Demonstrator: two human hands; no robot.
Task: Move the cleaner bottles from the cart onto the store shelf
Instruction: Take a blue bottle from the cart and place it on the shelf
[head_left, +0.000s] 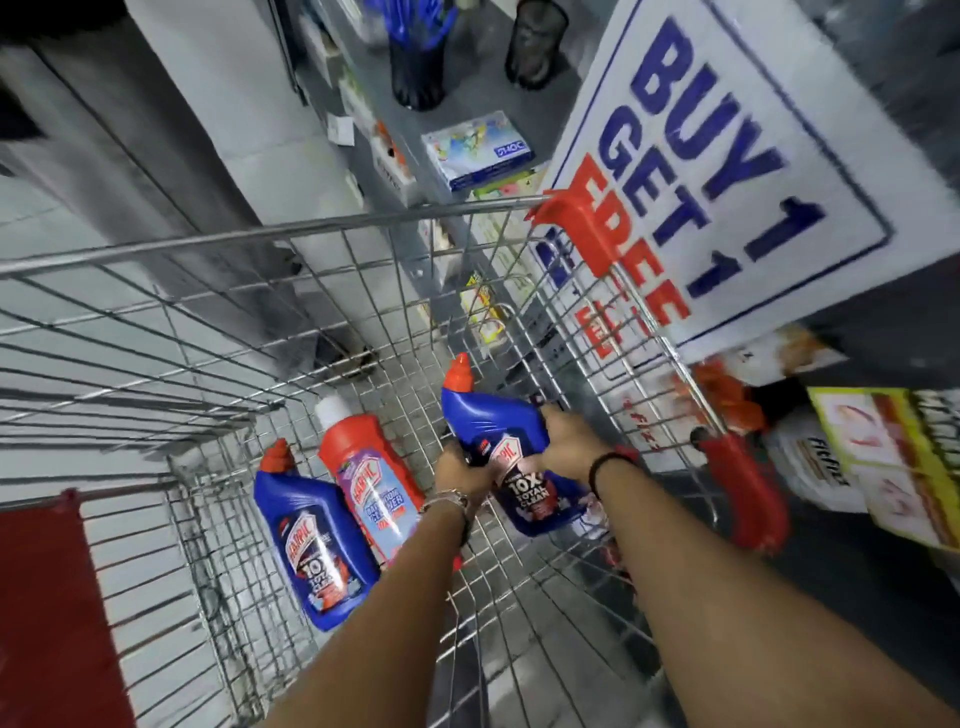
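Observation:
Inside the wire cart (291, 236) both my hands grip one blue cleaner bottle (540, 493) with a red angled cap. My left hand (460, 470) holds its left side, my right hand (569, 441) wraps its neck and shoulder. The bottle is tilted, cap pointing away from me. A second blue bottle (317, 540) and a red bottle (371, 483) with a white cap lie side by side on the cart floor at the left. The store shelf (467, 93) runs along the cart's far right side.
A large "BUY 1 GET 1 FREE" sign (727, 150) hangs over the cart's right rim. Boxes (478, 150) and dark holders (418, 67) stand on the shelf. Packaged goods (883, 457) sit to the right. A red flap (47, 597) covers the cart's near left.

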